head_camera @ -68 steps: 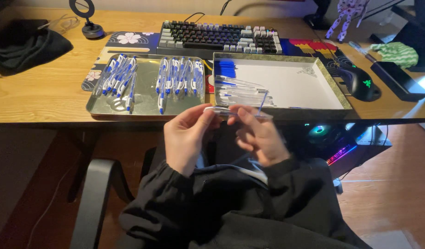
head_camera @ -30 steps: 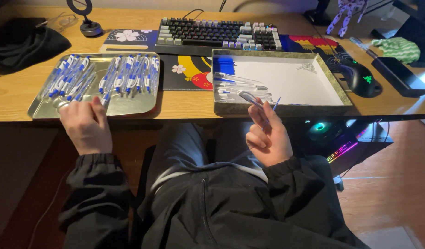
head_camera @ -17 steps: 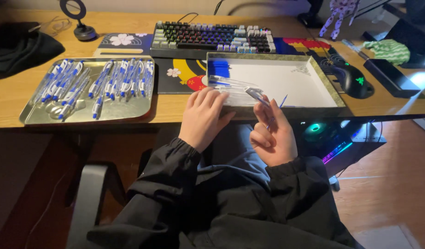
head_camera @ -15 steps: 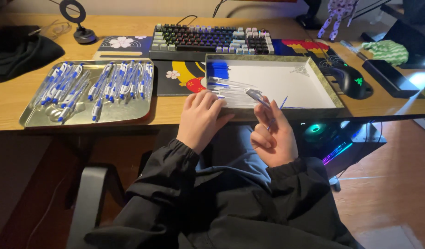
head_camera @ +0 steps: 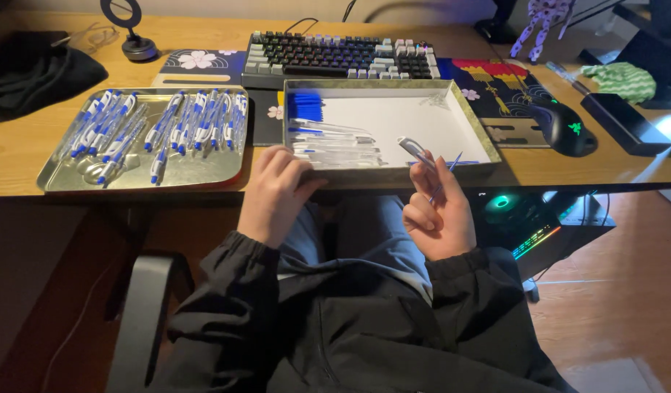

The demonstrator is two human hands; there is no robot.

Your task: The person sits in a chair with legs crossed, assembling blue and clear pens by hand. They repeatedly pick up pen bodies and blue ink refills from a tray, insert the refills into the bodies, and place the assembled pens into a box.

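A long wooden desk (head_camera: 15, 156) spans the scene, with a person in a dark jacket seated at its near edge. Toward the far side lies a dark mechanical keyboard with lit keys (head_camera: 342, 54), and to its right a patterned desk mat (head_camera: 495, 87) carries a black computer mouse with a green glow (head_camera: 564, 127). A dark bundle of cloth (head_camera: 37, 76) sits at the far left. Right of centre, a shallow rectangular box with a white inside (head_camera: 452, 109) rests at the near edge of the desk; a row of clear plastic pen barrels (head_camera: 335, 145) lies along its left part, with a cluster of blue pen parts (head_camera: 306, 105) in its far left corner. Left of the box, just beside it, a flat silver metal tray (head_camera: 197, 171) holds many blue-and-white ballpoint pens (head_camera: 161, 127) laid roughly side by side. The left hand (head_camera: 273, 193) rests at the near left wall of the box, fingers curled loosely over the rim beside the clear barrels; whether it grips anything cannot be told. The right hand (head_camera: 441, 215), held in front of the near right part of the box, is closed around a clear pen barrel with a silvery tip (head_camera: 415, 153) and a thin blue ink refill (head_camera: 446, 175), both pointing up and away.
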